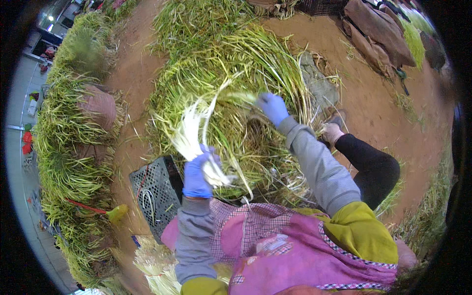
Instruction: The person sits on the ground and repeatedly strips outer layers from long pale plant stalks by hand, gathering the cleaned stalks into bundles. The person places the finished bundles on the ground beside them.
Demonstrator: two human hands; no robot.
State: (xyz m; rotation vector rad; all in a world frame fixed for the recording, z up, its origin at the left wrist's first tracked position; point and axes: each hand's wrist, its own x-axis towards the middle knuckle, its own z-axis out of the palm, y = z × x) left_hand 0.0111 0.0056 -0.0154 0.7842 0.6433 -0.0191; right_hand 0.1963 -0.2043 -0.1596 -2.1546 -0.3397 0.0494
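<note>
My left hand [202,171], in a blue glove, grips a bunch of whitish leafy-vegetable stalks [190,129]. The stalks fan out above the fist, and their pale lower ends stick out below it. To the upper right, my right hand [273,107], gloved in blue too, is blurred by movement. A smeared strand of pale green leaves [239,97] runs from its fingers towards the left. Beneath both hands spreads a large heap of long green and yellowish leaves [228,121]. One long pale strand [238,171] hangs beside the left hand down to the apron [273,236].
A black perforated plastic crate [156,202] stands left of my lap. Below it lie tied bundles of pale stalks [158,271]. Stacked greens [73,147] line the left side, with a red-handled tool [88,206] against them. Brown sacking [379,33] lies at upper right on the earthen floor [405,114].
</note>
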